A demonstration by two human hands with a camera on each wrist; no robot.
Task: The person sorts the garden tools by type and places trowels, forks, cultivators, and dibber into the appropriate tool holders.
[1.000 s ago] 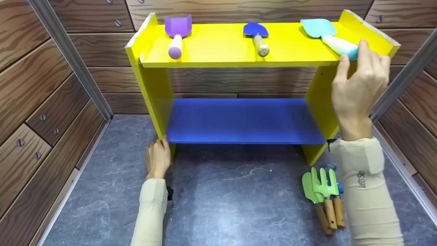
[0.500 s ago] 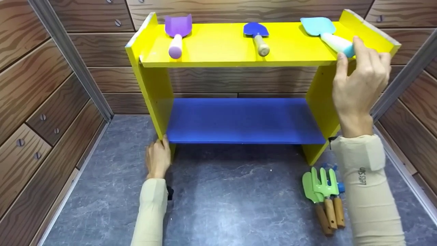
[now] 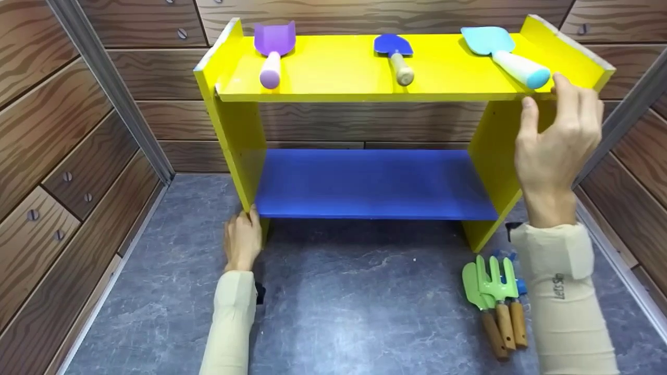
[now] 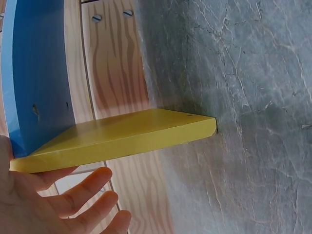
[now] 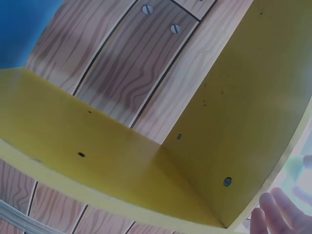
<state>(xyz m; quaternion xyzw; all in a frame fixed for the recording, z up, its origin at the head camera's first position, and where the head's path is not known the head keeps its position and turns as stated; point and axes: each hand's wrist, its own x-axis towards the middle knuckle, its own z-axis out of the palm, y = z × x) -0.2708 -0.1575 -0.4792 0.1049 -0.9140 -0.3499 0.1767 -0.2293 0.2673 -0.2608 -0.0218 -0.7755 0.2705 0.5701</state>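
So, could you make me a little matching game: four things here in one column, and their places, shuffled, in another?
Things
1. Purple scoop
2. Blue scoop
3. Cyan scoop
4. Green fork

Places
A. On the grey floor
B. Towards the right end of the top shelf
C. Towards the left end of the top shelf
D. Mid-way along the top shelf

Pairs: 1-C, 2-D, 3-B, 4-A

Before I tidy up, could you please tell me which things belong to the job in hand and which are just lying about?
Probably in the job:
Shelf, held by the left hand
Turquoise scoop, beside the right hand
Purple scoop
Blue scoop

Lying about, perhaps for later:
Green fork
Green trowel
Blue tool, partly hidden
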